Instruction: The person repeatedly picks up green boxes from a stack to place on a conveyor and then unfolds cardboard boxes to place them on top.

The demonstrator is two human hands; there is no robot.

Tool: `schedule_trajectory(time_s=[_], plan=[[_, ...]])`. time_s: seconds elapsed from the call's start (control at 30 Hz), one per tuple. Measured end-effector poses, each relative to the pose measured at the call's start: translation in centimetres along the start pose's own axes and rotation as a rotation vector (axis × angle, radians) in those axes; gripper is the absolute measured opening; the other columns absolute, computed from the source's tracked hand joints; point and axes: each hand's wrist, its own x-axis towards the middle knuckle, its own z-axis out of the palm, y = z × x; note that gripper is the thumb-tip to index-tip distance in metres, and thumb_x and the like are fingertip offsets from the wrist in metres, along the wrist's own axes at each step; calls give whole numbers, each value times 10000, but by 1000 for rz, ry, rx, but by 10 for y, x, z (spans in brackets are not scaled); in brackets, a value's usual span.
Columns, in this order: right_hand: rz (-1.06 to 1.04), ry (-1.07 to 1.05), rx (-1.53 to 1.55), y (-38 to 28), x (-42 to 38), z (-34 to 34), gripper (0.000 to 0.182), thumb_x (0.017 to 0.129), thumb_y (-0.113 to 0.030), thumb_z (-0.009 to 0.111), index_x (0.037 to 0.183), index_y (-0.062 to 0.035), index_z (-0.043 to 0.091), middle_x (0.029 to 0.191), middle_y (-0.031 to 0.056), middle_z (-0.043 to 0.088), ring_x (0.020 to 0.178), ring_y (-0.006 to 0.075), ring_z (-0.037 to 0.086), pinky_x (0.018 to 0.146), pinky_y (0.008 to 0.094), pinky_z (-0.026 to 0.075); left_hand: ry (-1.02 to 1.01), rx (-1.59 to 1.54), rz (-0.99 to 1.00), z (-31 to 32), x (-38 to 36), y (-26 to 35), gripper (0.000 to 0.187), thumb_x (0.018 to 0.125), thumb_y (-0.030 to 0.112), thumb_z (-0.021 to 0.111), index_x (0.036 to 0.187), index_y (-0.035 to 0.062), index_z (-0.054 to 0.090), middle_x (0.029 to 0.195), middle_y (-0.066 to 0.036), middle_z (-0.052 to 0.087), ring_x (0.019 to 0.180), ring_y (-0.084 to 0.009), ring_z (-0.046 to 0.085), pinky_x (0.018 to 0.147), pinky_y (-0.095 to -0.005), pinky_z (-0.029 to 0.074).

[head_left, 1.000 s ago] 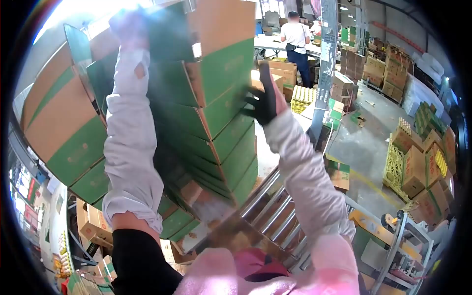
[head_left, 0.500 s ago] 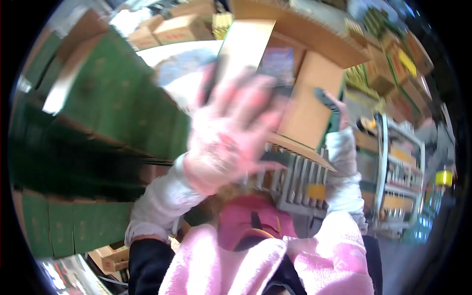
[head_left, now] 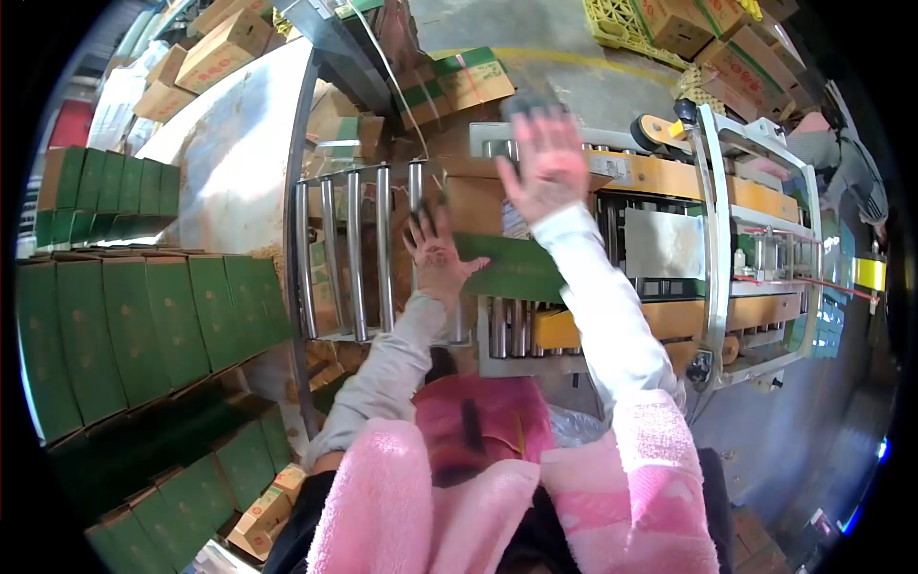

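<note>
A carton (head_left: 507,270) with a green side and brown flaps lies on the roller conveyor ahead of me. Something bluish shows through its top opening, mostly behind my right arm. My left hand (head_left: 438,260) is at the carton's left end, fingers spread and dark at the tips, with the thumb reaching over the green side. Over the far flap, my right hand (head_left: 550,165) is stretched flat with its fingers apart, slightly blurred. Neither hand is wrapped round anything.
Bare metal rollers (head_left: 356,253) run to the left. On the right stands a taping-type machine frame (head_left: 712,239) with yellow side rails (head_left: 660,177). Green cartons (head_left: 143,325) stand in rows at left. More brown cartons (head_left: 225,53) lie behind, and a person (head_left: 846,163) is at far right.
The carton, tilted up between my hands before, now lies on the rollers. My right hand has left its side and moved over the far flap; my left hand is at its left end.
</note>
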Motion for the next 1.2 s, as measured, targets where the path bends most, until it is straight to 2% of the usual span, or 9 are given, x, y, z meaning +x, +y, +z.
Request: schedule_trajectory(time_s=[0.1,0.23,0.4,0.53,0.63,0.7,0.87,1.0,1.2], plan=[[-215,-327,-88,-3,-63,54,513,717,-330,635,1153,-86,519,1185,138,519,1108,311,472,1014,431,314,-28,-689,-555,-17,-14,36,852,593,115,779,1296,7,310,1048,-154,602,972,-254,583,828,-329,483],[-48,-493,40,52,-148,66,526,676,-229,618,1171,-87,510,1216,125,510,1152,306,449,1015,414,329,-116,-849,-268,-95,-29,40,620,670,172,736,1212,5,485,1049,-178,602,1003,-276,571,875,-354,429],[81,-200,186,11,-96,59,457,727,-100,581,1170,-16,511,1171,160,533,1066,311,515,944,382,397,1390,373,393,-523,-90,60,415,774,142,637,1156,16,536,917,-108,587,803,-204,504,718,-344,386],[188,-219,1501,-278,71,-3,398,821,-112,621,1199,-33,527,1071,101,595,933,158,566,792,278,475,1305,1501,228,-724,-100,-52,220,885,146,527,1033,36,646,660,-47,596,530,-96,435,478,-328,348],[302,-609,2183,-420,157,-43,531,831,-342,610,1263,-78,450,1178,92,515,1061,176,499,793,304,457,1478,-45,331,-677,-91,28,314,905,221,508,820,-51,640,628,-36,587,583,-137,575,527,-286,447],[544,-1010,2264,-448,184,-106,504,842,-402,574,1239,-110,469,1091,61,550,976,163,533,770,309,459,1435,371,527,-638,-85,66,245,883,198,521,865,-19,635,678,-45,598,618,-151,575,575,-289,451],[-279,-36,1636,-312,167,-109,375,912,-179,420,1213,34,490,1183,147,535,1080,199,533,961,285,395,969,875,993,-513,-87,119,263,758,240,594,1010,168,611,926,-42,596,876,-229,569,787,-396,447],[432,-256,1954,-89,106,-24,320,862,-46,441,1116,139,498,1143,237,536,1095,276,529,986,350,412,579,809,528,-427,-79,87,539,554,322,724,1066,208,600,1152,-109,527,1071,-306,499,951,-532,314],[1043,-200,1411,34,-88,101,622,647,105,670,1225,66,443,1177,141,509,998,235,555,922,339,443,-485,285,208,-175,-26,-39,385,684,445,651,981,199,655,845,-9,657,856,-184,610,759,-331,448]])
